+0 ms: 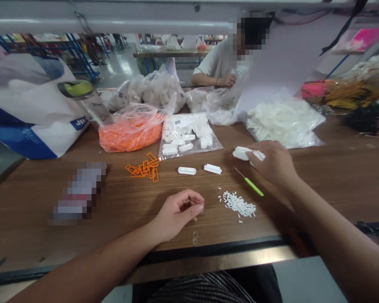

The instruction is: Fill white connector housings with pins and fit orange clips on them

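My right hand (pixel 273 162) is slightly blurred, with its fingers closed on a white plastic housing at the right end of a small group of white plastic housings (pixel 241 153). Its palm hides part of them. My left hand (pixel 177 214) rests on its side near the table's front edge, fingers loosely curled, a gap inside them and nothing visible in it. Between the hands lies a heap of tiny white pegs (pixel 238 205). A pick with a green handle (pixel 254 187) lies beside the heap. Two single housings, a left one (pixel 187 171) and a right one (pixel 212 169), lie farther back.
Orange rectangular frames (pixel 145 167) lie loose before a bag of orange frames (pixel 129 132). An open bag of white housings (pixel 189 134) and a bag of white pieces (pixel 281 120) stand behind. A bottle (pixel 88 101) is back left. Another person (pixel 221 67) sits opposite.
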A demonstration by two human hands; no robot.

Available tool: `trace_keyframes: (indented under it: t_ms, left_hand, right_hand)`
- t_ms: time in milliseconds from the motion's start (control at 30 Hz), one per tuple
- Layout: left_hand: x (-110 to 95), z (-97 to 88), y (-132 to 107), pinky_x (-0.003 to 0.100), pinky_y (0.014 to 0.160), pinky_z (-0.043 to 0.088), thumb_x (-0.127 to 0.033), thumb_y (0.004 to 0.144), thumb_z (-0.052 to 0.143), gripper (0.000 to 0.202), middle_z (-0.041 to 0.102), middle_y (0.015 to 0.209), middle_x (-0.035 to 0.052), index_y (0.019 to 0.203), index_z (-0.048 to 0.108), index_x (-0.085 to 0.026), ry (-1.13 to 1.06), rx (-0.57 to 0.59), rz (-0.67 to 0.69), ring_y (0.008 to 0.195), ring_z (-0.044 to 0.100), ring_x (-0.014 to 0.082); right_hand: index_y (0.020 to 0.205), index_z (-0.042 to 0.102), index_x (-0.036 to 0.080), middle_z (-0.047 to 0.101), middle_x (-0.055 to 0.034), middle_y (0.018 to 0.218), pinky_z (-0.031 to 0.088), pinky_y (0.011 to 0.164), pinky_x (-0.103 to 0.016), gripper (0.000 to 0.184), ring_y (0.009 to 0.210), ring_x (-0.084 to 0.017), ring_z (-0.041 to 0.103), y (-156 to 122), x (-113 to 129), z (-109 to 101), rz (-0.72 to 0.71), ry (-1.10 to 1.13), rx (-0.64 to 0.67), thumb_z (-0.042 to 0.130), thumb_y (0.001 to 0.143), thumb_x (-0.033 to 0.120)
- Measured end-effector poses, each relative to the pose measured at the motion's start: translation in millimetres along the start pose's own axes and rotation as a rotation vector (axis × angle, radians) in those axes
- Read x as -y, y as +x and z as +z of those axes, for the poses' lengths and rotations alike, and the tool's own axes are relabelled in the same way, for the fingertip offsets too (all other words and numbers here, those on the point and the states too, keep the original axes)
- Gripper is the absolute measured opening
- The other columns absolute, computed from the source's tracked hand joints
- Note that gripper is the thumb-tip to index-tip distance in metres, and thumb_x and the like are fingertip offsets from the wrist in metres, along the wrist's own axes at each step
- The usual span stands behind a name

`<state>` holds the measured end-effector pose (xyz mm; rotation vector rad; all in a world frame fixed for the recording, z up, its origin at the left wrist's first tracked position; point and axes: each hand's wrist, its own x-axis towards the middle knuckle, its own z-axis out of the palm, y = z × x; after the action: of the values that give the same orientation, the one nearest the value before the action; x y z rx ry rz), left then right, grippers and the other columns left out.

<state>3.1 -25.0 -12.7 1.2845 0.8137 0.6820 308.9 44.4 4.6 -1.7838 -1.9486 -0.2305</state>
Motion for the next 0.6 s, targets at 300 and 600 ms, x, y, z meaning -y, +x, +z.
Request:
trace_keyframes:
  t_ms: [300,600]
  left_hand:
    - [0,-1.1,-1,0.025,0.063,0.051,-0.034,0.085,0.062,0.02,0.06,0.079,0.0023,0.092,0.06,-0.015,0.033,0.007,0.018,0.071,0.056,0.0117]
    - [2,-0.9,0,0.026,0.062,0.051,-0.035,0.086,0.061,0.02,0.061,0.079,0.0028,0.092,0.061,-0.016,0.058,0.002,0.036,0.069,0.056,0.012]
  right_hand:
    - [0.11,0.068,0.018,0.072,-0.0089,0.103,0.044,0.088,-0.043,0.03,0.097,-0.027,0.06,-3,83,23,-0.285,0.112,0.345,0.059,0.082,0.019]
    - [0.091,0.075,0.019,0.071,-0.0059,0.087,0.048,0.075,-0.031,0.027,0.082,-0.02,0.064,1,68,19,-0.15,0.448,0.479,0.056,0.089,0.038]
